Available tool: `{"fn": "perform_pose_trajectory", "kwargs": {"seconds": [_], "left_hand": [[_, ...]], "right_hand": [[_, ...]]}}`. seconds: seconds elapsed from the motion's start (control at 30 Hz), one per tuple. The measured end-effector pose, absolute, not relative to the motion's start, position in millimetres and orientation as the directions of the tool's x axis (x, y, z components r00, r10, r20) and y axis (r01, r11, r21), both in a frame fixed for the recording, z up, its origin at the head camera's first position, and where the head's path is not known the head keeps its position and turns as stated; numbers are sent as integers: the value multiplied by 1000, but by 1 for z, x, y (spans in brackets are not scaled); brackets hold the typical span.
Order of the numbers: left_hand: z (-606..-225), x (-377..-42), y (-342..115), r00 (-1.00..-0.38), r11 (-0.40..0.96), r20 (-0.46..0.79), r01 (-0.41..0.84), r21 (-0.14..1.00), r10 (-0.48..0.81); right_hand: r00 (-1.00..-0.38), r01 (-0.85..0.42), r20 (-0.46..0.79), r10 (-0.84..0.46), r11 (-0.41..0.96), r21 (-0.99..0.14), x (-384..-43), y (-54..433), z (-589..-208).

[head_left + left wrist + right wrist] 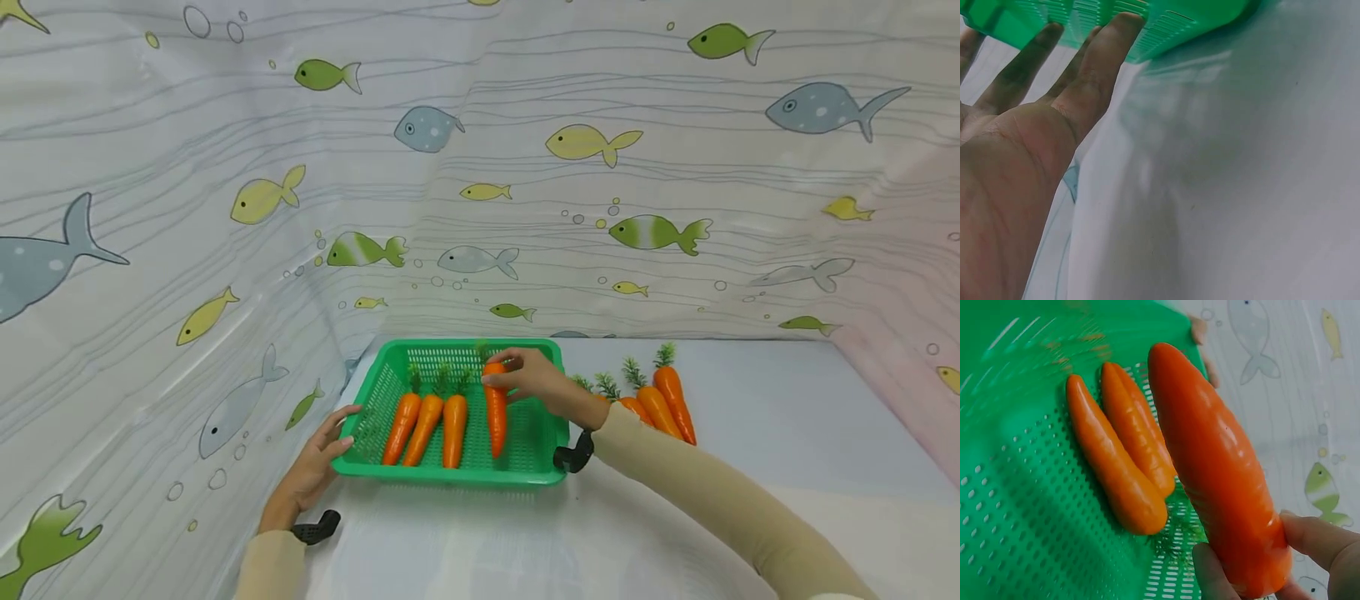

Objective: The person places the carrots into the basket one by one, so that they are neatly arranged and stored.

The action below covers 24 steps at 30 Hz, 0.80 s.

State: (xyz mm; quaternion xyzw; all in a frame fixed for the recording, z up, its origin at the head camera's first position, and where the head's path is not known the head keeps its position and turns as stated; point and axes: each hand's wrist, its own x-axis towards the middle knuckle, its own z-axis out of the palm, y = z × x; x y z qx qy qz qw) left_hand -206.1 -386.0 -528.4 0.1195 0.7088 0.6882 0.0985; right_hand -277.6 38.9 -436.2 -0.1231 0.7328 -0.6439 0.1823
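In the head view we see the right hand pinching a carrot, tip down, inside the green basket; a slack pinch could drop it against three others.

In the left wrist view, the left hand's nearly straight fingers touch the basket; pushing could slide it.

In the right wrist view, we find the thumb and fingers gripping only the thick end, so the carrot could swivel.

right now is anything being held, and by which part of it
The right grip holds a tapered, glossy orange carrot by its thick end; the left grip touches the green perforated plastic basket.
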Motion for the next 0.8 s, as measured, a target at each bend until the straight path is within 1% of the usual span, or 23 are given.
{"fn": "perform_pose_trajectory", "kwargs": {"seconds": [0.17,0.4,0.57,0.8], "left_hand": [[-531,-204,-385,-954,31,12,23,999,300],[-526,-206,-381,-960,37,4,15,999,279],[-524,-206,-381,-960,23,-3,3,1000,279],[-524,-206,-382,-947,-3,35,36,999,320]], "right_hand": [[-886,73,-138,-443,160,-984,-281,26,-445],[-886,173,-229,-403,170,-970,-289,10,-458],[-882,217,-280,-378,201,-955,-291,0,-462],[-877,184,-283,-388,274,-944,-290,-6,-464]]}}
